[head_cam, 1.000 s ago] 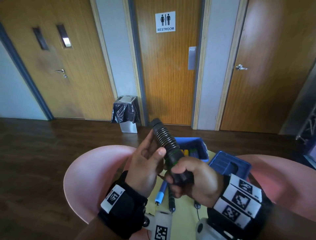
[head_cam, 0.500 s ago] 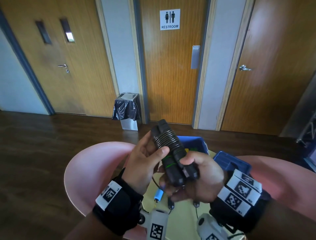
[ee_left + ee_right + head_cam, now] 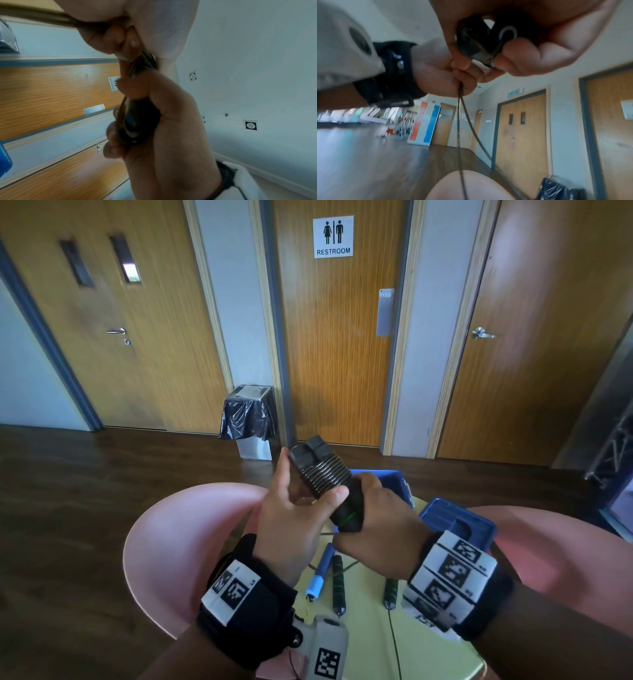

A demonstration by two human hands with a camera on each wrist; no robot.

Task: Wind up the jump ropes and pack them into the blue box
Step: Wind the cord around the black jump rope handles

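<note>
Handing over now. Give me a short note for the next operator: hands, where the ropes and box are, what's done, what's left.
Left hand: pinches the coiled end of the black jump rope, thumb on the coils.
Right hand: grips the paired handles' lower end.
Cord tail hangs loose below; winding is unfinished.
Blue box is open on the table behind the hands, lid beside it.
Left: finish winding and pack it, then the blue handle and two black-green handles on the table.

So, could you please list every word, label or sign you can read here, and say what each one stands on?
"RESTROOM": white sign with two figures, on the middle wooden door.
"PUSH": metal plate on that door, read in the left wrist view.
Blue sign above the double doors: too blurred to read.
Wrist-band markers: square patterns; small print unreadable.
</note>
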